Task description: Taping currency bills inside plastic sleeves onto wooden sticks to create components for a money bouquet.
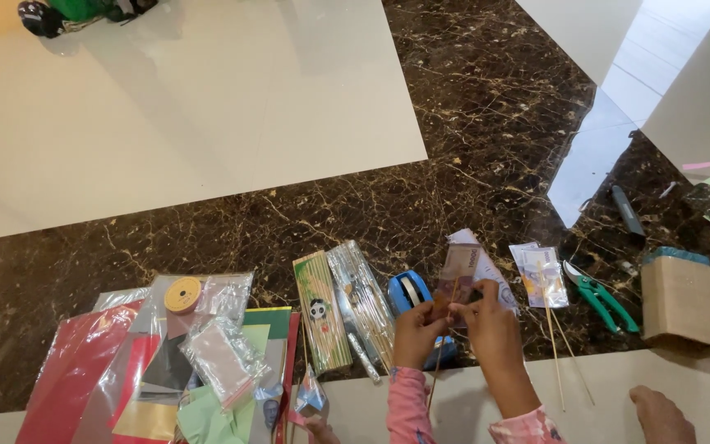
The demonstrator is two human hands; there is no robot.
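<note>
The floor (207, 123) is glossy pale cream tile, crossed by a broad band of dark brown marble (486, 107) veined with gold. The left hand (415, 333) and right hand (491, 329) meet just above that band's near edge, both closed in a pinch on a thin wooden skewer (440, 358) and a folded brownish paper note (458, 275) held against its top.

A blue tape dispenser (408, 289) lies just behind the left hand, with clear packets of bamboo sticks (347, 308) beside it. Further left lies a heap of coloured paper sheets (84, 370) under plastic bags. To the right lie loose skewers (556, 349), green-handled pliers (601, 298) and a brown cardboard box (682, 302). A bare foot (661, 415) shows at the bottom edge.
</note>
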